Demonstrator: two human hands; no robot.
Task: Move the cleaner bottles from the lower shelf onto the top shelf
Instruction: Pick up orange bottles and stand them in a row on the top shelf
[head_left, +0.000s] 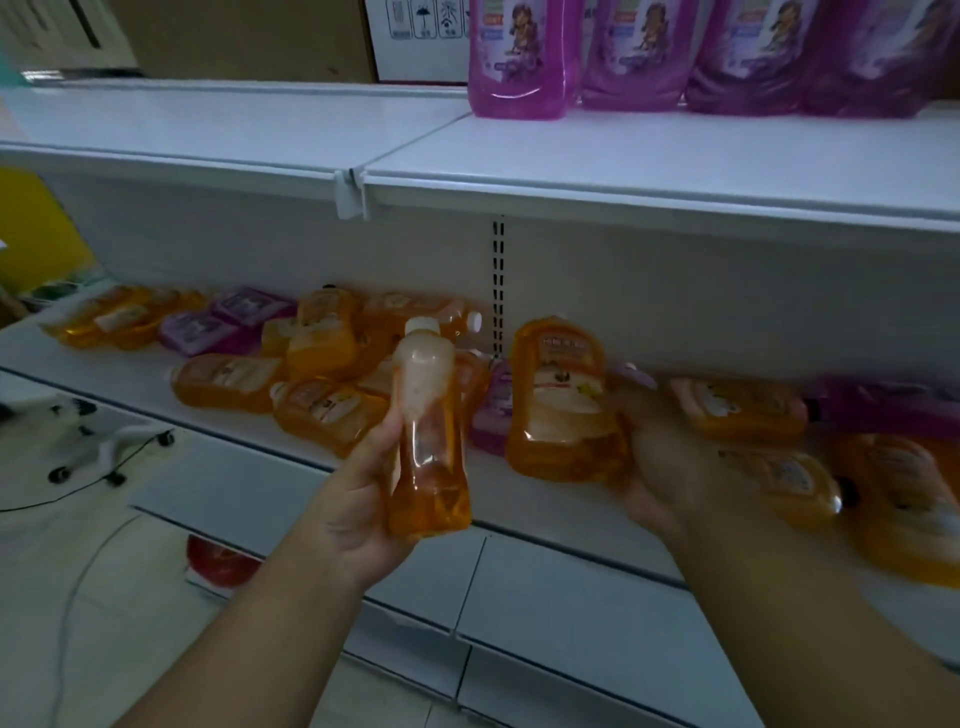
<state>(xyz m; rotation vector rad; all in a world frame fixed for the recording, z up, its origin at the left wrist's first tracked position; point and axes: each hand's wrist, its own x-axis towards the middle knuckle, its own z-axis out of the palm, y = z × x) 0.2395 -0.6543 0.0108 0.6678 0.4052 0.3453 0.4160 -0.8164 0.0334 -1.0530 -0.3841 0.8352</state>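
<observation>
Now both hands are loaded. The left hand (358, 499) grips an orange bottle (428, 441) around its lower half, thumb on the near side, holding it upright with the white cap (422, 327) on top; amber liquid fills the lower part and pale foam clouds the upper part. The right hand (670, 467) holds a second orange bottle (563, 400) from the right side, fingers wrapped behind it, label facing out, standing roughly upright just above the front of the lower shelf (130, 384). How far those fingers curl I cannot tell, they are hidden behind the bottle.

Behind the hands, the lower shelf is a jumble: orange bottles (228, 382) lying on their sides, some stacked on each other, with a few purple bottles (200, 332) mixed in at the left and centre. More orange ones lie blurred at the far right.

Up on the top shelf (649, 156), four purple bottles (522, 57) stand in a row at the back right, touching one another. Both forearms reach in from below, wrists angled upward, the left one near the middle, the right one further out.

Room to work: the top shelf's white surface is bare to the left of the purple row and in front of it, and its front lip runs right above the held bottles. A cardboard box (249, 36) sits behind that shelf.
</observation>
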